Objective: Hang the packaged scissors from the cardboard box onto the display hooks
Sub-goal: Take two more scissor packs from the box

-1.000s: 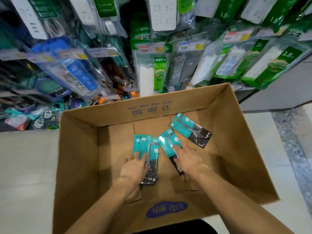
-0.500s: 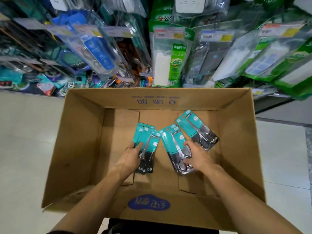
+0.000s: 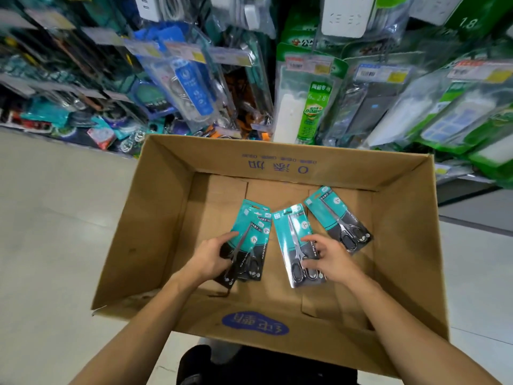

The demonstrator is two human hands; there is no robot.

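An open cardboard box (image 3: pixel 155 218) lies on the floor below me with teal-and-black scissor packs on its bottom. My left hand (image 3: pixel 211 257) grips the lower edge of a small overlapping stack of packs (image 3: pixel 249 232) on the left. My right hand (image 3: pixel 327 259) pinches the right side of the middle scissor pack (image 3: pixel 294 240), thumb and fingers around its handle end. A third pack (image 3: pixel 336 215) lies untouched at the back right of the box floor. The display hooks (image 3: pixel 194 51) with hanging goods rise beyond the box's far wall.
Packaged power strips (image 3: pixel 302 107) and blue-carded goods (image 3: pixel 191 87) hang densely on the rack behind the box. Pale tiled floor (image 3: pixel 55 218) spreads to the left and right. A dark garment (image 3: pixel 249 365) shows below the box's near wall.
The view has shifted and the box sits more centred. Both hands have closed further on their packs; the right hand now pinches the middle pack's side.
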